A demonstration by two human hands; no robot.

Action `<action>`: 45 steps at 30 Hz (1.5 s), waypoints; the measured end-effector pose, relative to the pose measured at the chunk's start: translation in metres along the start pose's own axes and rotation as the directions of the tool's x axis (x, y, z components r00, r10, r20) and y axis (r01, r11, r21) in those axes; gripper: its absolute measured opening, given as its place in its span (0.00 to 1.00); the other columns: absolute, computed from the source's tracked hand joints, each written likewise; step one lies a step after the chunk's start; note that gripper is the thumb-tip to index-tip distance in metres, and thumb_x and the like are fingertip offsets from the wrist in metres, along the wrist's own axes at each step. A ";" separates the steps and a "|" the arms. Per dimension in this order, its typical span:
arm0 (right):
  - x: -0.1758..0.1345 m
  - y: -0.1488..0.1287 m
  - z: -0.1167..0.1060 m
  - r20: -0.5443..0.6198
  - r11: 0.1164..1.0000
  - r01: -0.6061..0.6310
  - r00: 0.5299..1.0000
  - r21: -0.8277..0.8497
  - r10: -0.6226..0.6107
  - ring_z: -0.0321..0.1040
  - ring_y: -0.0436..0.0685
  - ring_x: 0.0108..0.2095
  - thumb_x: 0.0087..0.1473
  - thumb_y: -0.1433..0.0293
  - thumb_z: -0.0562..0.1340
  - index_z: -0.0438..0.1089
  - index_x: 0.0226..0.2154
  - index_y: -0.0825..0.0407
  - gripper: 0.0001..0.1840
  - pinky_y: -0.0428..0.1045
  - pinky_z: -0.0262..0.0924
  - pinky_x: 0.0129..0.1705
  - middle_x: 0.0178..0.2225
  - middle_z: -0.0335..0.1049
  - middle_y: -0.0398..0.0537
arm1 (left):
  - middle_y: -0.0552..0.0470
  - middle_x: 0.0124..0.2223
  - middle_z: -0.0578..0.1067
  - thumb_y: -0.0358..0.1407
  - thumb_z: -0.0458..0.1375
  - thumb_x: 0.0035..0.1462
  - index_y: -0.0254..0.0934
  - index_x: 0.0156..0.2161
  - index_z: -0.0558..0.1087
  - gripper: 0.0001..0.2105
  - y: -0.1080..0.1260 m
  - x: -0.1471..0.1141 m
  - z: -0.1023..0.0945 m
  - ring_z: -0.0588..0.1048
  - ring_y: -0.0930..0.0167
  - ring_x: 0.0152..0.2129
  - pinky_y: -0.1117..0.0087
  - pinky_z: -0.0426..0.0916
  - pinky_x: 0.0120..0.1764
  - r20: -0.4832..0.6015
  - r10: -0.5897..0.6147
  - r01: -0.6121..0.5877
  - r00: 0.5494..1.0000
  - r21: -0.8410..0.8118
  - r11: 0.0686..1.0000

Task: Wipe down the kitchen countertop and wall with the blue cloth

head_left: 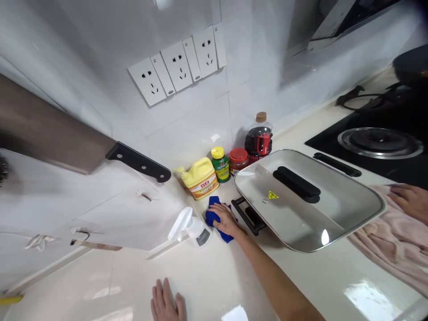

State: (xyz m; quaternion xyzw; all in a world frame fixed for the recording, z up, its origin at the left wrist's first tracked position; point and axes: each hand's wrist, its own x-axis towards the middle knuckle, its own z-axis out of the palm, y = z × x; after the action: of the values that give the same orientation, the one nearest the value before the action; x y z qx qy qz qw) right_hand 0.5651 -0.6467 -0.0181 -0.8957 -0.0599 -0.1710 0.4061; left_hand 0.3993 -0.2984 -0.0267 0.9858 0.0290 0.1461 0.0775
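Observation:
My right hand (224,219) presses on a crumpled blue cloth (211,217) on the white countertop, its fingers curled over the fabric. Close to its left stands a white spray bottle (197,229). Just behind the cloth are a yellow dish soap jug (201,178), a green bottle with a yellow cap (221,166) and a red-lidded jar (238,160). To the right of that hand is an electric pan with a glass lid (287,223). My left hand (166,303) lies flat at the bottom edge, fingers stretched out, holding nothing.
Another person's hand (411,200) rests on a pink cloth (391,232) at the right. A dark-liquid bottle (259,139) stands by the wall. A cleaver (140,162) hangs at the left. Wall sockets (180,67) are above; a black stove (377,138) is at the right.

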 end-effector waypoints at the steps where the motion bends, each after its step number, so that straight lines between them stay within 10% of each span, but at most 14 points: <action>1: 0.005 0.000 0.002 0.021 1.000 0.008 1.000 0.002 -0.008 0.61 0.60 0.61 0.44 0.72 0.59 0.71 0.51 0.46 0.29 0.62 0.46 0.67 0.57 0.70 0.47 | 0.41 0.71 0.55 0.43 0.42 0.65 0.37 0.67 0.58 0.28 0.000 0.000 -0.001 0.49 0.57 0.69 0.47 0.52 0.67 0.001 0.001 -0.001 1.000 0.000 1.000; 23: 0.038 -0.017 0.014 -0.186 0.876 -0.341 0.938 -0.342 0.293 0.58 0.68 0.48 0.61 0.64 0.55 0.65 0.55 0.52 0.21 0.61 0.56 0.48 0.50 0.66 0.62 | 0.38 0.70 0.58 0.41 0.44 0.64 0.33 0.65 0.61 0.27 -0.001 -0.002 -0.002 0.49 0.57 0.69 0.46 0.52 0.67 -0.010 -0.009 0.009 1.000 -0.021 1.000; 30: -0.030 -0.030 0.001 -0.273 0.829 -0.395 0.912 -0.395 0.305 0.61 0.69 0.51 0.62 0.65 0.53 0.63 0.57 0.50 0.22 0.62 0.58 0.48 0.55 0.65 0.63 | 0.38 0.69 0.59 0.42 0.45 0.62 0.31 0.65 0.62 0.29 0.007 0.002 -0.010 0.49 0.56 0.69 0.46 0.49 0.67 0.022 -0.018 0.019 1.000 -0.045 0.999; 45: -0.247 -0.133 -0.002 -0.098 0.933 -0.117 0.991 -0.339 0.088 0.58 0.70 0.61 0.58 0.62 0.58 0.60 0.61 0.46 0.29 0.67 0.59 0.61 0.58 0.65 0.55 | 0.28 0.69 0.57 0.44 0.39 0.65 0.24 0.64 0.62 0.31 0.017 0.003 -0.021 0.48 0.51 0.69 0.44 0.48 0.66 0.011 0.011 -0.010 1.000 -0.054 0.998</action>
State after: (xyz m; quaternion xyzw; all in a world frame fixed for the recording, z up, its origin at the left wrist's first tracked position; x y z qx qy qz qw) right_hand 0.3006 -0.5527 -0.0103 -0.9470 0.0344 -0.1938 0.2537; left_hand 0.3966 -0.3122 -0.0033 0.9843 0.0194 0.1414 0.1034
